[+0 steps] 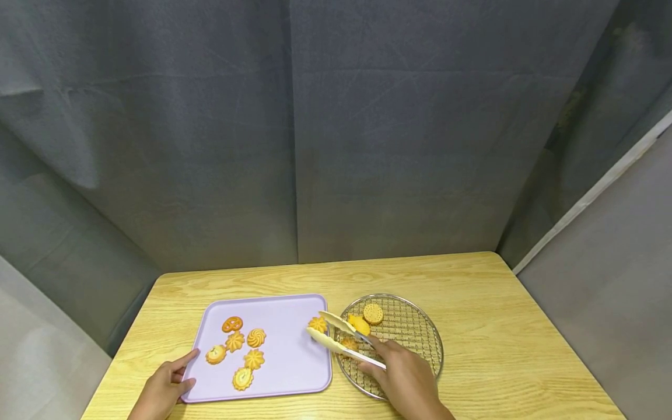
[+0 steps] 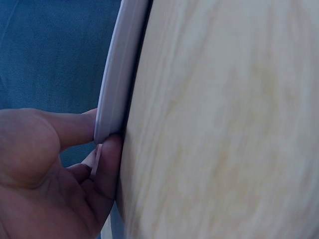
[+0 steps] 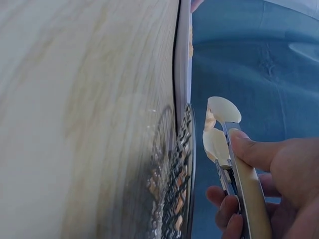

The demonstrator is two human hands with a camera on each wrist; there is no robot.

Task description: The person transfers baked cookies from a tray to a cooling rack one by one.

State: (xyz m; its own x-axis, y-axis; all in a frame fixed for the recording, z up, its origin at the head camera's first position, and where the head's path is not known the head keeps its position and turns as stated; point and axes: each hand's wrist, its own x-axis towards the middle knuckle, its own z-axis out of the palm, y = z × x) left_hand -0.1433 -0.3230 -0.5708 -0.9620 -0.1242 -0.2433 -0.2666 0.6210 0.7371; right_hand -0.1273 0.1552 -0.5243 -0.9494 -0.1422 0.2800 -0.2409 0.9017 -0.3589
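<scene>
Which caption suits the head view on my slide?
Left hand holds a lilac tray; right hand, above a wire rack, grips tongs, a cookie between them.

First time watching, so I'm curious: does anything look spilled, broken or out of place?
Nothing stands out. The cookies on the lilac tray and the wire rack show no obvious breakage, and no spill shows on the table. One cookie is between the tips of the tongs.
</scene>
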